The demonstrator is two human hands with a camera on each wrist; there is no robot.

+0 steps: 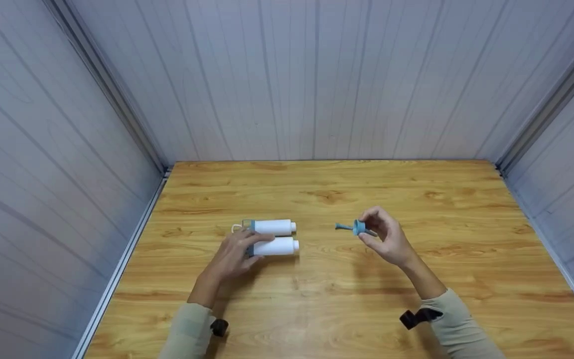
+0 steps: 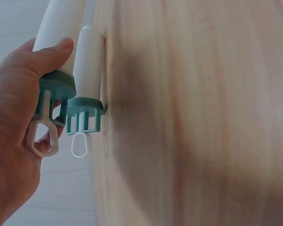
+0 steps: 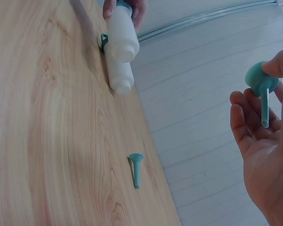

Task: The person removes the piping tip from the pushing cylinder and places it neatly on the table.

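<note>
My left hand [image 1: 232,252] grips the teal-collared end of the nearer white tube [image 1: 276,246], which has a short white nozzle at its right end. In the left wrist view, a teal frame and a white loop handle [image 2: 46,137] stick out of that tube below the thumb. A matching white tube [image 1: 273,227] lies close beside it on its side. My right hand [image 1: 389,241] pinches a small teal funnel [image 1: 358,228] by its cup, above the table, its thin stem showing in the right wrist view. A second teal funnel [image 3: 136,169] lies on the table.
The wood-grained table [image 1: 327,189] meets pale panelled walls [image 1: 292,80] at the back and sides. Small black wrist cameras [image 1: 219,327] sit at both sleeves.
</note>
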